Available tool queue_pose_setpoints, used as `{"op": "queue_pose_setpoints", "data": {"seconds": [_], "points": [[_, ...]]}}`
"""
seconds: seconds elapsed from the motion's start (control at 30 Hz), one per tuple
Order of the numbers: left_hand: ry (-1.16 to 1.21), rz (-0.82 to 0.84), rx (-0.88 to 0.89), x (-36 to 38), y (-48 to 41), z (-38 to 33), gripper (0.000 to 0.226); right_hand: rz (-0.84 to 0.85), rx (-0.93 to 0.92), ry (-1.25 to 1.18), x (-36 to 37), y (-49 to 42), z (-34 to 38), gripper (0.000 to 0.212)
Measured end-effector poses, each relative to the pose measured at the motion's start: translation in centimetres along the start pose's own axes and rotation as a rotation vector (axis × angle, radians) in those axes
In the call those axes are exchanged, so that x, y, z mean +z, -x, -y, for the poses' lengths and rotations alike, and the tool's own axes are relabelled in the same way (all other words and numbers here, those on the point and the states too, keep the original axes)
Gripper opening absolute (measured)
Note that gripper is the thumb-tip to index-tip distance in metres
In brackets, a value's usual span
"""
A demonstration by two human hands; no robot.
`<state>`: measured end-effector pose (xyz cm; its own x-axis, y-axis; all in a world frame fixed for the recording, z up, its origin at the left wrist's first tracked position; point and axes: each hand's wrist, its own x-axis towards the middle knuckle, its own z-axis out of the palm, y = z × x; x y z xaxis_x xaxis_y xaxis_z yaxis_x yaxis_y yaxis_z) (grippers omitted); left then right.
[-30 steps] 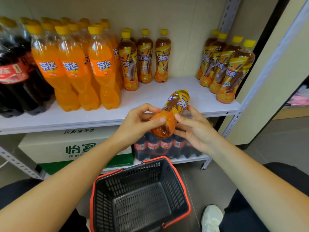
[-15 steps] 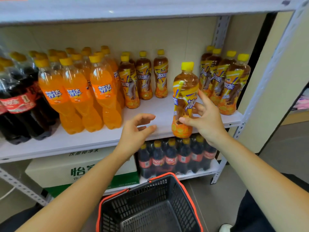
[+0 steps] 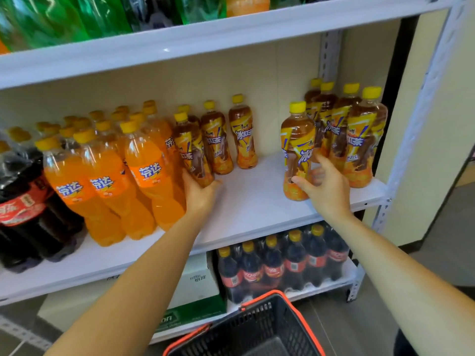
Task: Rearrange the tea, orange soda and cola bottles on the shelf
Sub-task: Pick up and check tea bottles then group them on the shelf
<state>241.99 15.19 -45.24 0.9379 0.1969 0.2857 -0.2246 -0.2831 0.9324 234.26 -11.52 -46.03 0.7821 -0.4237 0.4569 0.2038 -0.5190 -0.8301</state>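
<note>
1. head view counts nine tea bottles on the middle shelf (image 3: 257,204): four clustered at the left hand (image 3: 201,195) and five at the right hand (image 3: 325,191).
2. the left hand is curled round the base of the front tea bottle (image 3: 191,150) of its cluster. the right hand is wrapped round the lower half of the near tea bottle (image 3: 295,140), which stands upright on the shelf just ahead of the other four.
3. orange soda bottles (image 3: 149,176) crowd just left of the left hand, against the bottle it holds. three stand in the front row, with at least eight more caps behind.
4. large cola bottles (image 3: 23,206) stand farther left of that hand. small cola bottles (image 3: 272,268) sit on the lower shelf beneath the right hand, showing five caps.
5. a basket (image 3: 270,327) lies below and between both forearms, and a box (image 3: 198,281) sits under the left forearm. green bottles (image 3: 102,16) stand on the shelf above.
6. the back rows of soda overlap, so their count is unsure. the large cola and the basket are cut by the frame, the green bottles are blurred, and the right hand's fingertips are hidden behind its bottle.
</note>
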Motion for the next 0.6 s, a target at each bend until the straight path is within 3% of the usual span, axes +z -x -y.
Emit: {"op": "queue_pose_setpoints", "data": {"seconds": [0.2,0.33,0.43,0.6], "points": [[-0.067,-0.057,-0.009,0.6,-1.1,1.5,0.091,-0.044,0.024,0.007,0.4,-0.3,-0.7,0.053],[0.006,-0.062,-0.029,0.8,-0.4,2.1,0.065,-0.102,-0.034,0.06,0.8,0.4,-0.4,0.048],[0.025,-0.13,-0.01,1.0,-0.8,1.6,0.074,-0.139,-0.125,0.198,1.1,1.5,-0.1,0.045],[-0.065,-0.024,0.005,1.4,-2.6,1.1,0.079,-0.006,-0.182,0.233,1.6,2.8,0.6,0.042]]}}
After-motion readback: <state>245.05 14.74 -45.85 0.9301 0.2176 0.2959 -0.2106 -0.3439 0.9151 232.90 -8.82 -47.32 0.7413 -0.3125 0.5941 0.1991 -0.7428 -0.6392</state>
